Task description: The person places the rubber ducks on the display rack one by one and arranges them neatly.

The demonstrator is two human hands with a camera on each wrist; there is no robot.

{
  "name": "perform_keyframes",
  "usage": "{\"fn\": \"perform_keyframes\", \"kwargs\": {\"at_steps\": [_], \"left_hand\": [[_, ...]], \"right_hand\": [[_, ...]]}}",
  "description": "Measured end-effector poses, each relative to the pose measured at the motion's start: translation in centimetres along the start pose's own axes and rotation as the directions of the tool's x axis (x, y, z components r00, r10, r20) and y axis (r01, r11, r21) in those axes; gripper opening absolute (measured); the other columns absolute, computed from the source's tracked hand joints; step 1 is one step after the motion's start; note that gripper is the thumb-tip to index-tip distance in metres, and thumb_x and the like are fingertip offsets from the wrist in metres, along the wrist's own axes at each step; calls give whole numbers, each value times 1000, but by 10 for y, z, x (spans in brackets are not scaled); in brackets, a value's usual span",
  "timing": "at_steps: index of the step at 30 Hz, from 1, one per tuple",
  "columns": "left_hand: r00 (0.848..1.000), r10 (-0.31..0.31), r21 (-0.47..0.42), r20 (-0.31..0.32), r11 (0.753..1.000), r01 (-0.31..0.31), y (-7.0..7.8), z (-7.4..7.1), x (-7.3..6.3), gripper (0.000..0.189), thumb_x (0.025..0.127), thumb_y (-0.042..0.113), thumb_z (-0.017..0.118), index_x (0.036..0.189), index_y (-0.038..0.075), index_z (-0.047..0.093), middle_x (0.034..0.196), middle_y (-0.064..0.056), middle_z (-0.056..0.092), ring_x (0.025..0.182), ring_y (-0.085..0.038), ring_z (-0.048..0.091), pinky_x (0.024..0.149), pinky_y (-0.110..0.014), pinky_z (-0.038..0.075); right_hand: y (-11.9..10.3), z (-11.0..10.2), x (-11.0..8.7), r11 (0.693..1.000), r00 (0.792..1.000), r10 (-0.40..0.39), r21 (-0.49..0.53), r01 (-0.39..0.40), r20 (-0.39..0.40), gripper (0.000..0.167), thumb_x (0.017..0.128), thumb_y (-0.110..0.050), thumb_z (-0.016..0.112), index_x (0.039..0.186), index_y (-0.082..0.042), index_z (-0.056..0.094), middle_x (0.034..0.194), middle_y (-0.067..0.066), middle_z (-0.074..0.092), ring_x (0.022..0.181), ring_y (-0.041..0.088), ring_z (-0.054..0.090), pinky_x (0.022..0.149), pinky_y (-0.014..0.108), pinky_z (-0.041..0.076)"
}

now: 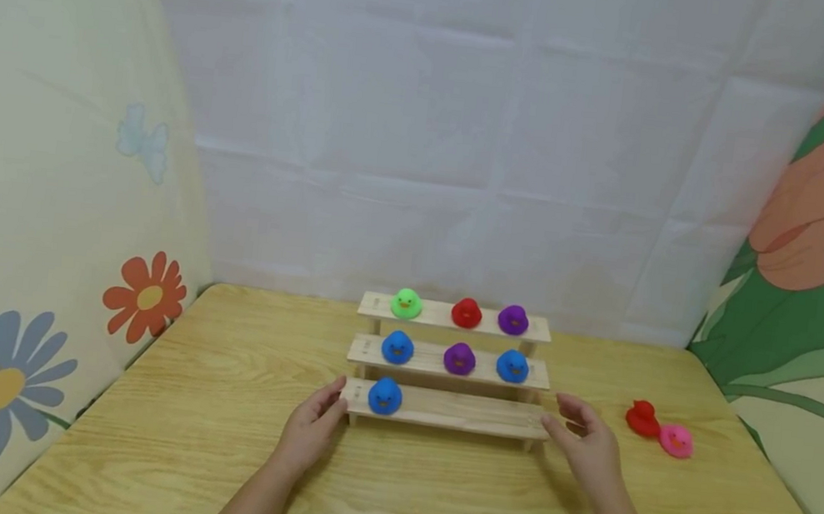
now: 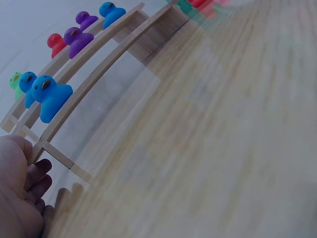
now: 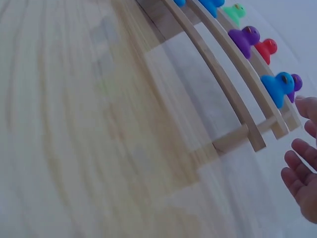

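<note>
A three-tier wooden rack (image 1: 452, 409) stands mid-table in the head view. On its top shelf sit a green rubber duck (image 1: 406, 304), a red duck (image 1: 466, 314) and a purple duck (image 1: 513, 320). The middle shelf bears a blue duck (image 1: 397, 348), a purple duck (image 1: 459, 359) and another blue duck (image 1: 513, 366). One blue duck (image 1: 385, 397) is at the bottom shelf's left. My left hand (image 1: 310, 422), fingers loosely bent, is at that shelf's left end; contact is unclear. By its right end my right hand (image 1: 590, 449) holds nothing, fingers spread in the right wrist view.
A red duck (image 1: 643, 419) and a pink duck (image 1: 676, 440) lie together on the wooden table (image 1: 230, 405), right of the rack. A white cloth (image 1: 426, 124) hangs behind, with flower-patterned cloths at both sides.
</note>
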State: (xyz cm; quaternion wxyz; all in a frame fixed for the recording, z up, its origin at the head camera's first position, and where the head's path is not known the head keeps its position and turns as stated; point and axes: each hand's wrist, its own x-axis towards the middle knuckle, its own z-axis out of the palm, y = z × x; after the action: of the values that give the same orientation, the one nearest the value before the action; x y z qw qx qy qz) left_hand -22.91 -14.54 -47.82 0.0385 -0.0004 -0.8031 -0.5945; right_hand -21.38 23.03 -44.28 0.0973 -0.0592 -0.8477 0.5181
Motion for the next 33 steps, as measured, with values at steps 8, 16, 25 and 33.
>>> {"fn": "perform_keyframes", "kwargs": {"at_steps": [8, 16, 25, 33], "left_hand": [[1000, 7, 12, 3, 1000, -7, 3, -1, -1, 46, 103, 14, 48, 145, -3, 43, 143, -23, 51, 134, -34, 48, 112, -44, 39], [1000, 2, 14, 7, 1000, -2, 3, -1, -1, 46, 103, 13, 48, 145, -4, 42, 144, -23, 50, 135, -35, 47, 112, -45, 38], [1000, 6, 24, 5, 1000, -6, 3, 0, -2, 45, 103, 13, 49, 145, -3, 43, 142, -24, 52, 134, -35, 48, 112, -45, 39], [1000, 17, 13, -15, 1000, -17, 1, 1, 1, 43, 102, 11, 49, 143, -4, 45, 139, -24, 55, 131, -33, 50, 106, -29, 44]], "right_hand": [[12, -23, 4, 998, 997, 58, -31, -59, -46, 51, 95, -30, 66, 138, -6, 53, 139, 16, 56, 118, 9, 52, 83, -1, 36], [28, -45, 8, 997, 988, 76, -18, -79, -131, 53, 94, -33, 65, 138, -5, 53, 139, 16, 54, 96, -18, 41, 81, -2, 36], [41, -68, 9, 986, 971, 150, -43, -161, -185, 57, 95, -37, 63, 141, -5, 49, 140, 16, 52, 105, 0, 45, 76, 0, 35], [47, -79, 9, 977, 950, 184, -57, -204, -251, 59, 95, -39, 63, 141, -5, 50, 141, 16, 51, 106, 7, 47, 75, 5, 36]]}}
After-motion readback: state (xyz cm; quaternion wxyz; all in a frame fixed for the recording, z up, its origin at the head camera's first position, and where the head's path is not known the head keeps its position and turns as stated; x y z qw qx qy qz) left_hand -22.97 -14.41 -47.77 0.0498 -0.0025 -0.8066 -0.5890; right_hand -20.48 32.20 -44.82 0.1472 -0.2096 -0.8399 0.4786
